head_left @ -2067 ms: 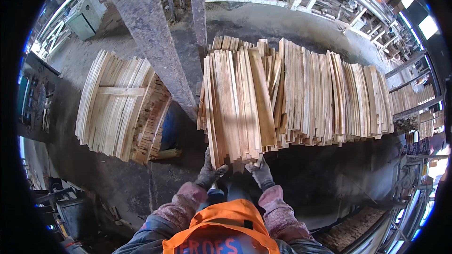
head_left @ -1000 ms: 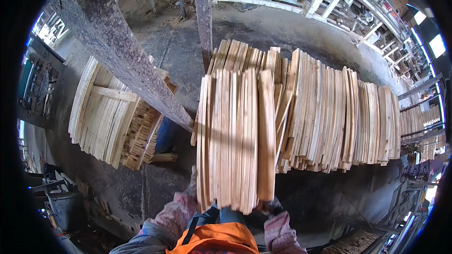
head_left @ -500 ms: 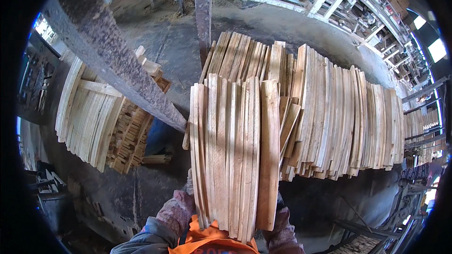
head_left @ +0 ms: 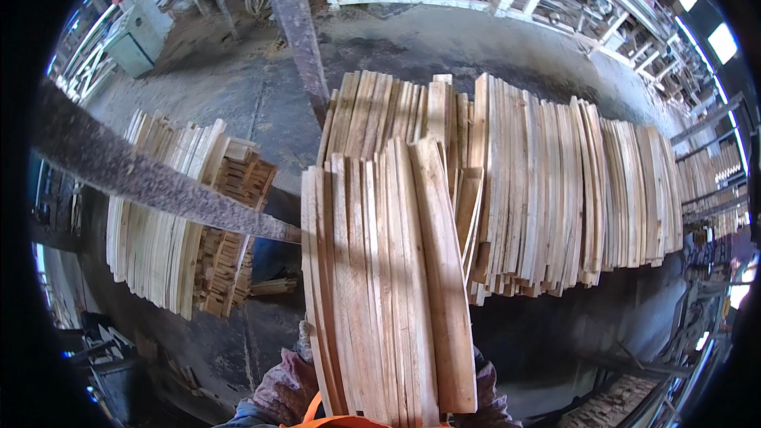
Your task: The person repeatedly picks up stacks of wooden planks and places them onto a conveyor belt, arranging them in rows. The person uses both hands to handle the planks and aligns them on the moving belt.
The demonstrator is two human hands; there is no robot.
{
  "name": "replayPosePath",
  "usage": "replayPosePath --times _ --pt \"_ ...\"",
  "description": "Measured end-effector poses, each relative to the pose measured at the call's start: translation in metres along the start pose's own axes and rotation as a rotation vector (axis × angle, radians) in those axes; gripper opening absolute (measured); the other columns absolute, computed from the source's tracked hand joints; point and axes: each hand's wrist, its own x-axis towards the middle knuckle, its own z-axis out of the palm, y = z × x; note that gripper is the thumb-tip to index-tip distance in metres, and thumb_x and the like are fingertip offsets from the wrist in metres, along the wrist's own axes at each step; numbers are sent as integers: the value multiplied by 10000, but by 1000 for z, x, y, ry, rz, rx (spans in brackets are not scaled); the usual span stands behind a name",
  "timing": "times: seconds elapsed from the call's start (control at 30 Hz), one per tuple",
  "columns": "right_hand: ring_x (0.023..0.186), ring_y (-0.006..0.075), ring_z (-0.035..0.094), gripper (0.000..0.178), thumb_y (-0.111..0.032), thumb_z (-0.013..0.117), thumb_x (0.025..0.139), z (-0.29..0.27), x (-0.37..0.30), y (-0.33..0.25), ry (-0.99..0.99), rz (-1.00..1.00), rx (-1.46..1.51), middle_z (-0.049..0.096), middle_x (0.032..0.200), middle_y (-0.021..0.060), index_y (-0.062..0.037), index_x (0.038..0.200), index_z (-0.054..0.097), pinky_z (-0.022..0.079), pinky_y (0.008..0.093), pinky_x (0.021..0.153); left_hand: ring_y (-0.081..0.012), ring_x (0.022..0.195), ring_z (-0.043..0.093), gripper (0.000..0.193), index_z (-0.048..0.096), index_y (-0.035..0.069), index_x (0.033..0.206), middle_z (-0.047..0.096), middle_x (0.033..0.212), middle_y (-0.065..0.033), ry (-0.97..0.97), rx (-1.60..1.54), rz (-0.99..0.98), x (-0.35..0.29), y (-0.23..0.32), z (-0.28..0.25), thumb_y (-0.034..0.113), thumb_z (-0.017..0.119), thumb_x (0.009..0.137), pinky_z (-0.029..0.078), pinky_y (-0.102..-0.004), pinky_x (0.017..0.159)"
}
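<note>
A bundle of long pale wooden slats (head_left: 380, 285) is raised close under the camera, its near end at my chest and its far end pointing away. My left hand (head_left: 304, 334), in a dark glove, shows only as a sliver at the bundle's left edge, gripping it. My right hand is hidden beneath the slats; only its sleeve (head_left: 489, 392) shows at the bundle's lower right. Behind the bundle lies a wide stack of the same slats (head_left: 555, 198) on the floor.
A second, smaller stack of slats on a pallet (head_left: 158, 222) lies to the left. A rusty steel beam (head_left: 158, 182) slants across the left side and a steel post (head_left: 297, 24) rises ahead. Green cabinets (head_left: 135, 40) and racks (head_left: 602, 24) line the far side of the concrete floor.
The bundle, gripped at its near end by both hands on the big stack, has been lifted up toward the camera and now covers both hands.
</note>
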Motion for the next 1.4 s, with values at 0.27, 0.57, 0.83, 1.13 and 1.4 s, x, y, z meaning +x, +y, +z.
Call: replayPosePath --times 0.27,0.57,0.83,1.13,1.4 --pt "1057 229 682 399 -225 670 952 18 -31 -22 5 -203 117 710 1203 127 -50 1310 652 568 383 929 -330 1292 600 887 503 122 1507 593 1467 -125 -98 122 45 -40 44 18 779 545 912 496 -555 1080" --pt "1062 237 683 402 -198 679 941 90 -114 5 51 -605 304 714 1199 135 -42 1310 655 565 376 937 -318 1285 605 866 507 121 1499 601 1457 -119 -503 382 -25 -55 87 52 762 553 920 501 -541 1077" --pt "1066 243 684 405 -174 687 931 170 -243 132 299 -964 500 717 1196 141 -34 1310 657 562 370 945 -308 1279 610 847 510 119 1492 607 1448 -113 -941 688 -71 -74 191 33 748 560 927 505 -529 1075" --pt "1070 250 685 411 -148 696 920 241 -448 389 715 -1188 734 720 1192 148 -26 1311 659 558 364 953 -297 1272 616 826 514 117 1485 614 1439 -107 -1483 903 -466 -162 122 18 732 568 935 509 -516 1073" --pt "1074 256 686 416 -124 704 911 352 -598 663 1064 -1266 878 723 1189 155 -18 1311 661 555 358 961 -287 1266 621 808 517 115 1478 620 1430 -101 -1754 870 -1294 -323 -82 -158 717 575 942 513 -504 1070"
